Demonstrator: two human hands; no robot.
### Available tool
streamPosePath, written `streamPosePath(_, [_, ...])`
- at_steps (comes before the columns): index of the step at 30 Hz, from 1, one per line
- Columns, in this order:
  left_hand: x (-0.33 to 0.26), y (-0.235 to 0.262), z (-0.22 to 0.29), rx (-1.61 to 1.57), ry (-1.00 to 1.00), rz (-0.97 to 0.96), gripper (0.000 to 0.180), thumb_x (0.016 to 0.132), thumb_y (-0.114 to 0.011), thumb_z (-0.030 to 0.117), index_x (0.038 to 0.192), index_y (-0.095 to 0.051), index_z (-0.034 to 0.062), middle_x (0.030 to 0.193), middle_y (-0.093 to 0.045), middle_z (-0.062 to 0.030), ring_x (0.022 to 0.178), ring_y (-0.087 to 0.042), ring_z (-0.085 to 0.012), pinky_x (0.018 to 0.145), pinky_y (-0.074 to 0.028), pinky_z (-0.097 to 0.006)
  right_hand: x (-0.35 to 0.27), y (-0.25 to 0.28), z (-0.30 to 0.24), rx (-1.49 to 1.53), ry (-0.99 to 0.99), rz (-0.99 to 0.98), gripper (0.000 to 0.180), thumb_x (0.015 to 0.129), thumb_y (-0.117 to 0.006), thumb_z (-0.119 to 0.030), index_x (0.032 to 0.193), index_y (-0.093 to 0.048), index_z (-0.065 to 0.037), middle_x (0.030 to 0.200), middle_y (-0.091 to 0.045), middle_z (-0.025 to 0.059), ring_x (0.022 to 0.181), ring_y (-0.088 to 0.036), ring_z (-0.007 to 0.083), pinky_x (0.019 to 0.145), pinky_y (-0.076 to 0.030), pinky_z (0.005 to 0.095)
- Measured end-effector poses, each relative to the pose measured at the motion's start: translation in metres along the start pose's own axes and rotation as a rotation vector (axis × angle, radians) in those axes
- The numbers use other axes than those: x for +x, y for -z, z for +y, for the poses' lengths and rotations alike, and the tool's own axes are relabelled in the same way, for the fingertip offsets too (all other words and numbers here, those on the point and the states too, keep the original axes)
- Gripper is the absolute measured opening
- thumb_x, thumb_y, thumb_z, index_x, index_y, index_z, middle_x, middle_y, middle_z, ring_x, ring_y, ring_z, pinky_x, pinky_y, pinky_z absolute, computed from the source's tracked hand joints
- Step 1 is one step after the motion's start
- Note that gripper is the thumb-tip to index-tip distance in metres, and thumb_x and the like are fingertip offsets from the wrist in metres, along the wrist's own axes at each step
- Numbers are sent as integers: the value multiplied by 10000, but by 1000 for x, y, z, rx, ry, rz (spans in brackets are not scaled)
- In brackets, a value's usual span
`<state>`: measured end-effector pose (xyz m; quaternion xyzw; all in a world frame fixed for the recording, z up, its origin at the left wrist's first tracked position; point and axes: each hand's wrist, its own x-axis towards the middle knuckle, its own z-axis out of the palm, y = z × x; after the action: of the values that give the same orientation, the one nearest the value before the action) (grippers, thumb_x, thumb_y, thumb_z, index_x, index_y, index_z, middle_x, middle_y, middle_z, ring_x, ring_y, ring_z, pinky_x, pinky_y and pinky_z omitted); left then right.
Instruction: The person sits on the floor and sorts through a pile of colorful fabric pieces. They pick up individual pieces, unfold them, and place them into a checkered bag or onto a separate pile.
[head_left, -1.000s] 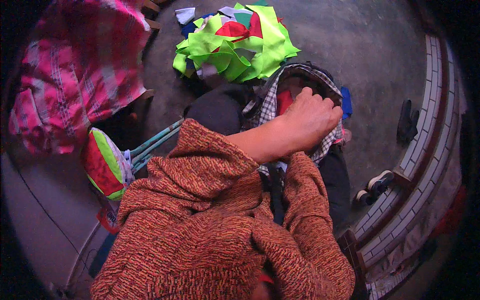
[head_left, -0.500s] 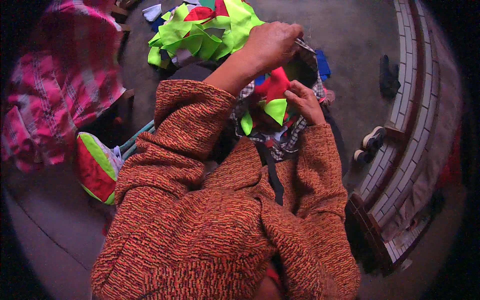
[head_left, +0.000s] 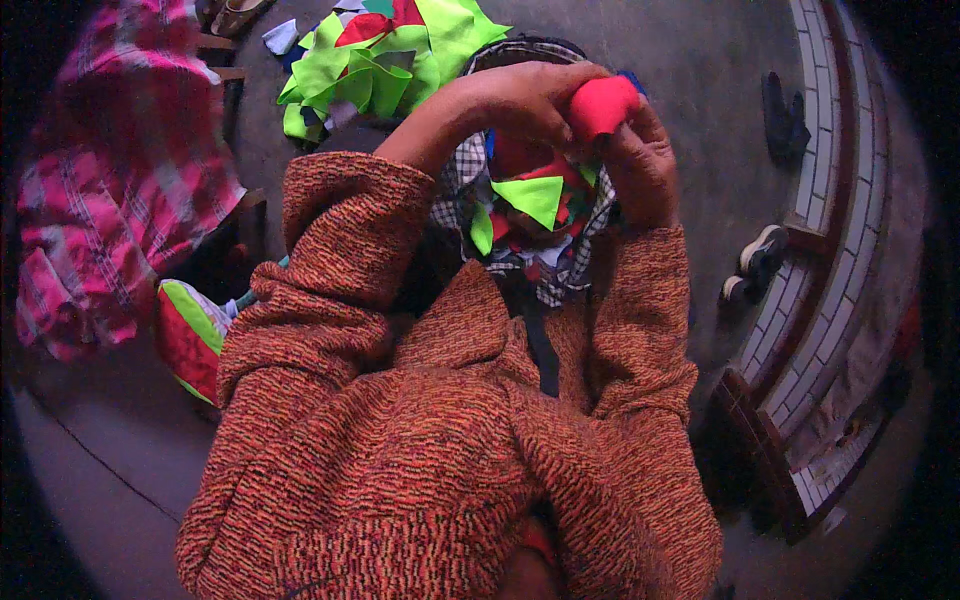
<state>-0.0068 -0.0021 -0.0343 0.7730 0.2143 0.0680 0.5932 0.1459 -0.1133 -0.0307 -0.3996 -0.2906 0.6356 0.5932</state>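
Note:
A red piece of cloth (head_left: 606, 103) is bunched up between my hands. My left hand (head_left: 535, 98) reaches across from the left, its fingers closed on the cloth's left side. From the lower right, my right hand (head_left: 648, 165) pinches its right and lower part. Below them is a round container lined with black-and-white checked cloth (head_left: 463, 175). Inside lie fabric scraps, among them a neon green triangle (head_left: 535, 200), a smaller green piece (head_left: 481, 230) and red bits. My left forearm and hand cover part of the container's far side.
A heap of neon green scraps (head_left: 405, 65) with some red lies on the floor beyond. Pink plaid cloth (head_left: 130, 180) hangs at the left, above a red-and-green stitched item (head_left: 190, 335). Dark shoes (head_left: 755, 262) stand by the white-tiled step (head_left: 815, 200) on the right.
My left hand has come down from the container's far rim to the red cloth. My right hand has lifted that cloth from among the scraps, moving up and slightly right.

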Motion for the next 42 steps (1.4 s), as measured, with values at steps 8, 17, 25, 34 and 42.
streamPosePath(8, [7,-5,-9,202,-55,209,419,673,-685,248,1047,-605,77,951,-640,-164,900,-605,-342,780,-479,-398,-4,23,-7,493,125,-125,384,905,-443,-101,1281,-432,-24,1333,-401,194,1215,-417,351,1016,-326,507])
streamPosePath(17, [6,-3,-3,-286,136,36,284,796,-620,204,1007,-620,14,767,-644,-101,716,-612,-174,659,-476,-320,12,40,-11,420,289,-44,325,936,-419,-203,1193,-475,-11,1253,-491,166,1158,-471,299,997,-327,498])
streamPosePath(25, [1,9,30,-919,96,282,319,908,-522,274,1096,-575,22,955,-644,-73,843,-621,-160,783,-488,-304,12,22,6,356,-73,186,364,899,-526,-277,1181,-495,-48,1184,-543,101,1126,-498,233,992,-362,398])
streamPosePath(34, [2,19,35,-1427,-124,265,397,931,-429,317,1184,-502,20,1060,-616,-146,965,-608,-253,868,-475,-395,11,-17,3,-183,-239,28,438,775,-640,-44,1193,-508,-44,1124,-571,48,1018,-535,154,901,-420,292])
streamPosePath(42, [-4,33,37,-1377,-191,619,299,848,-590,252,1081,-557,66,988,-637,-72,894,-627,-231,804,-499,-382,6,-7,14,-730,-121,10,272,743,-677,-73,1015,-665,-82,776,-675,29,663,-613,126,606,-483,273])
